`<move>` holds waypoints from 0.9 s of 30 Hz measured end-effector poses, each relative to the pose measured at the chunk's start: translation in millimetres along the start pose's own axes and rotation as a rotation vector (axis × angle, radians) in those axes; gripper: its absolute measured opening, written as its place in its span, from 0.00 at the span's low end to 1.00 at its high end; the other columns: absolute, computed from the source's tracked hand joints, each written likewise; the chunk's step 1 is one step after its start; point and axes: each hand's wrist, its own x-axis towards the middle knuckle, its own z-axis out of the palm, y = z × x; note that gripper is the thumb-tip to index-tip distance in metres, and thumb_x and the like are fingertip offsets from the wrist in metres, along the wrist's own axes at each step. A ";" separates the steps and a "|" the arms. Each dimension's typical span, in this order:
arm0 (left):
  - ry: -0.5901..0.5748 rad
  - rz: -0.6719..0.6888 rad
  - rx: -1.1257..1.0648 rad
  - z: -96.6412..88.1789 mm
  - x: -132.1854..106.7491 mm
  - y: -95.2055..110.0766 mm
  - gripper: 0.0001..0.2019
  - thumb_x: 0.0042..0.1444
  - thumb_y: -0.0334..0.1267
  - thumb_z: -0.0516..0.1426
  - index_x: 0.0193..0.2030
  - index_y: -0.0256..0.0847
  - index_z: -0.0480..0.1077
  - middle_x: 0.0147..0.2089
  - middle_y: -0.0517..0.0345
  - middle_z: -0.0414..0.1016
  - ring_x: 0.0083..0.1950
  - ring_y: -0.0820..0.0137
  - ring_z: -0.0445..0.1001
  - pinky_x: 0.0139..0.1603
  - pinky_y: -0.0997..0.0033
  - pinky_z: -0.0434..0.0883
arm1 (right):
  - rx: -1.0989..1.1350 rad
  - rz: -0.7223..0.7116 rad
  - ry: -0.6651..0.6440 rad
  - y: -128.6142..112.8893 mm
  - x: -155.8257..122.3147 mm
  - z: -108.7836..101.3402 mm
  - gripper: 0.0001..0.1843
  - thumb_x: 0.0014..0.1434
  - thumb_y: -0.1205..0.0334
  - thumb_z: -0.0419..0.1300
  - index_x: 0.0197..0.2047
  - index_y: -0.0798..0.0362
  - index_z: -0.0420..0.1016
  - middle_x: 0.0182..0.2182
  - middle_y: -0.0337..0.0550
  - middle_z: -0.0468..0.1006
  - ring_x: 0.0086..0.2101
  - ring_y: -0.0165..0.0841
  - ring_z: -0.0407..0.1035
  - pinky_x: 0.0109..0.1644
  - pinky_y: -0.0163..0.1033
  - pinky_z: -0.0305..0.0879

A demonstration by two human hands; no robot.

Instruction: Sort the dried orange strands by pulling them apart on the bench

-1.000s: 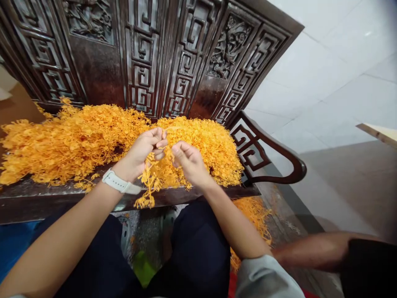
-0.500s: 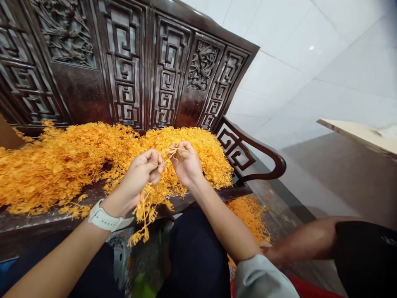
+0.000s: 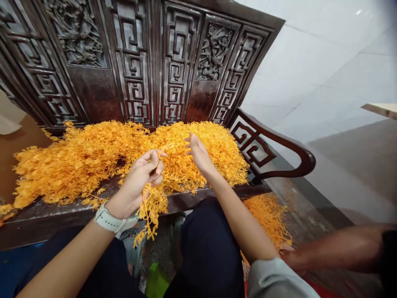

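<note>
My left hand (image 3: 144,174), with a pale watch strap at the wrist, is closed around the stems of a bunch of orange sprigs (image 3: 151,213). They look like moulded plastic flower stems. The bunch dangles below the palm, and thin stems poke out past the thumb and forefinger. To its right, my right hand (image 3: 199,155) is held with fingers apart and nothing visibly gripped. It hovers in front of a large heap of the same sprigs (image 3: 217,153) on the dark wooden bench. Whether its fingertips touch the heap I cannot tell.
A second heap of sprigs (image 3: 77,161) spreads along the bench to the left. The carved backrest (image 3: 99,97) and curved armrest (image 3: 297,159) bound the seat. More sprigs (image 3: 268,219) lie low at the right, beside another person's limb (image 3: 338,248). A brown carton (image 3: 12,153) stands far left.
My right hand has let go of the stems at my left hand, moved away to the right and opened. My left hand keeps its bunch. The view has shifted slightly.
</note>
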 end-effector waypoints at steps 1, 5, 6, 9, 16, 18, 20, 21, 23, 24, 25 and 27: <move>-0.006 -0.014 -0.007 -0.9 1.7 0.0 0.08 0.70 0.36 0.61 0.38 0.38 0.70 0.23 0.67 0.63 0.17 0.81 0.49 0.17 0.83 0.56 | 0.054 -0.017 -0.110 -11.0 -5.8 6.6 0.35 0.75 0.34 0.45 0.68 0.49 0.72 0.54 0.56 0.80 0.47 0.36 0.75 0.44 0.42 0.76; -0.024 -0.091 -0.068 3.5 5.3 2.6 0.13 0.71 0.32 0.57 0.32 0.39 0.65 0.22 0.66 0.61 0.16 0.81 0.49 0.17 0.83 0.56 | 0.348 0.008 -0.230 -49.5 -21.8 30.0 0.22 0.66 0.42 0.67 0.55 0.47 0.79 0.46 0.46 0.83 0.45 0.34 0.77 0.49 0.41 0.76; -0.029 -0.112 -0.080 5.7 5.6 3.1 0.13 0.72 0.33 0.56 0.32 0.39 0.65 0.22 0.67 0.61 0.16 0.81 0.48 0.17 0.82 0.56 | 0.387 0.018 -0.191 -53.8 -22.6 32.9 0.17 0.63 0.47 0.71 0.50 0.48 0.80 0.41 0.43 0.83 0.41 0.32 0.77 0.47 0.40 0.75; -0.056 -0.176 -0.092 12.1 5.3 3.7 0.13 0.74 0.34 0.54 0.34 0.39 0.66 0.20 0.68 0.58 0.16 0.81 0.46 0.16 0.82 0.54 | 0.462 0.046 -0.047 -53.3 -19.1 30.7 0.11 0.57 0.56 0.74 0.39 0.50 0.78 0.32 0.37 0.79 0.29 0.27 0.71 0.36 0.38 0.69; -0.083 -0.166 -0.007 18.5 2.3 0.7 0.12 0.71 0.36 0.60 0.34 0.39 0.69 0.21 0.68 0.54 0.18 0.80 0.48 0.18 0.82 0.55 | 0.104 -0.142 0.237 -33.0 -10.7 7.8 0.03 0.58 0.66 0.66 0.32 0.51 0.79 0.28 0.37 0.77 0.29 0.27 0.68 0.36 0.38 0.66; -0.067 -0.175 -0.011 21.2 3.5 2.9 0.13 0.74 0.35 0.56 0.34 0.39 0.70 0.20 0.67 0.54 0.18 0.79 0.47 0.18 0.81 0.54 | 0.056 -0.191 0.237 -35.1 -11.4 5.6 0.02 0.60 0.66 0.66 0.34 0.51 0.80 0.31 0.37 0.79 0.32 0.27 0.70 0.39 0.38 0.67; -0.025 -0.148 -0.043 25.4 6.1 9.6 0.15 0.75 0.33 0.52 0.34 0.39 0.70 0.21 0.66 0.55 0.17 0.79 0.46 0.17 0.80 0.53 | 0.111 -0.152 0.204 -43.8 -14.4 3.8 0.06 0.62 0.61 0.68 0.43 0.49 0.81 0.34 0.38 0.81 0.34 0.28 0.72 0.40 0.38 0.69; -0.002 -0.119 -0.059 28.1 7.7 14.5 0.16 0.76 0.33 0.51 0.34 0.39 0.70 0.22 0.65 0.56 0.17 0.79 0.46 0.17 0.79 0.53 | 0.167 -0.110 0.191 -50.2 -17.1 2.8 0.11 0.63 0.57 0.69 0.48 0.48 0.80 0.35 0.38 0.81 0.33 0.28 0.72 0.40 0.37 0.70; 0.028 -0.060 -0.083 34.6 10.5 25.4 0.14 0.76 0.34 0.52 0.35 0.39 0.69 0.25 0.64 0.61 0.18 0.81 0.46 0.18 0.79 0.52 | 0.288 -0.002 0.160 -64.8 -25.7 0.5 0.18 0.66 0.47 0.67 0.53 0.49 0.78 0.35 0.39 0.81 0.31 0.27 0.72 0.37 0.36 0.70; 0.032 -0.046 -0.091 38.3 11.7 30.6 0.13 0.75 0.34 0.53 0.36 0.40 0.69 0.26 0.64 0.63 0.18 0.81 0.46 0.17 0.79 0.52 | 0.335 0.057 0.123 -71.6 -31.2 -0.5 0.20 0.67 0.43 0.65 0.52 0.50 0.78 0.35 0.40 0.81 0.30 0.26 0.72 0.35 0.35 0.70; 0.026 -0.041 -0.098 42.3 12.8 35.0 0.13 0.75 0.34 0.53 0.36 0.40 0.68 0.27 0.64 0.64 0.17 0.82 0.46 0.17 0.79 0.51 | 0.373 0.111 0.066 -77.5 -37.2 -1.2 0.22 0.68 0.40 0.64 0.50 0.51 0.78 0.35 0.41 0.81 0.30 0.26 0.72 0.33 0.35 0.70; -0.002 -0.053 -0.101 50.1 15.0 40.4 0.13 0.75 0.32 0.53 0.35 0.40 0.66 0.28 0.64 0.64 0.17 0.82 0.45 0.16 0.79 0.51 | 0.428 0.179 -0.061 -84.8 -48.9 -1.3 0.27 0.69 0.35 0.61 0.43 0.54 0.79 0.32 0.42 0.80 0.28 0.27 0.73 0.32 0.35 0.69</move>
